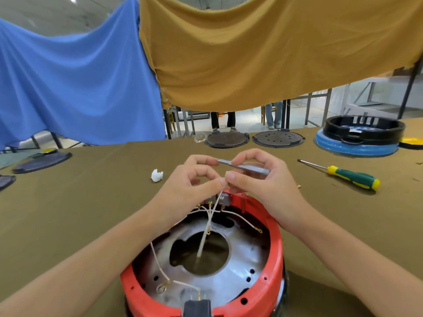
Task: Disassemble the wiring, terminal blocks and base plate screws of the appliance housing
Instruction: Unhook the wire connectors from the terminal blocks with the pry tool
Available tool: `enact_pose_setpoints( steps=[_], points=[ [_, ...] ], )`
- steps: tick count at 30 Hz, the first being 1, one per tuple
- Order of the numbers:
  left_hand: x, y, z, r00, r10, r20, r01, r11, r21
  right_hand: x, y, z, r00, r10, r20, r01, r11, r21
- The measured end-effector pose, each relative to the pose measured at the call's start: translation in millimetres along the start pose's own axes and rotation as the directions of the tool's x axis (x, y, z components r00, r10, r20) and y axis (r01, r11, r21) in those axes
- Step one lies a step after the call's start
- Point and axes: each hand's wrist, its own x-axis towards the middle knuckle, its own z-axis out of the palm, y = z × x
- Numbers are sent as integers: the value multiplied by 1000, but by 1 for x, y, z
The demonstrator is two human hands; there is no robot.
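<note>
A white crumpled wad [157, 175] lies on the olive table cloth [91, 191], blue drape [75, 88] behind

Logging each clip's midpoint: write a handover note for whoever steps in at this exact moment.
Left hand and right hand together hold a grey sleeved part and pinch the white wire above the red housing.
Wires still run to the terminals at the far rim; one loose ring lug lies inside.
Screwdriver lies on the table to the right.
Left: free the remaining wires, terminal blocks, base plate screws.
</note>
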Motion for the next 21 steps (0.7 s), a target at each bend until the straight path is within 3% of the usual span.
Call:
enact_pose_setpoints(
  steps=[5,8,10,13,16,18,21],
  points=[
    [1,-2,-3,998,52,24,-51,998,-46,6,-3,-2,987,131,-96,-107,967,229],
    [7,-14,-8,996,27,-89,-5,971,237,20,-2,-23,922,249,-295,-101,893,438],
    [9,-23,-9,995,-42,-85,75,900,429,28,1,-42,853,309,-421,-118,899,421],
    [10,-27,-10,988,-137,-74,156,855,494,35,13,-67,808,295,-510,-294,952,84],
    [10,-26,-11,988,-138,-62,150,842,517,37,27,-80,834,260,-486,-400,893,-208],
    [8,-24,-12,991,-123,-61,137,839,527,37,36,-84,857,205,-473,-424,801,-422],
    [7,-22,-12,990,-121,-70,140,851,506,38,46,-89,901,106,-422,-403,565,-720]
  ],
)
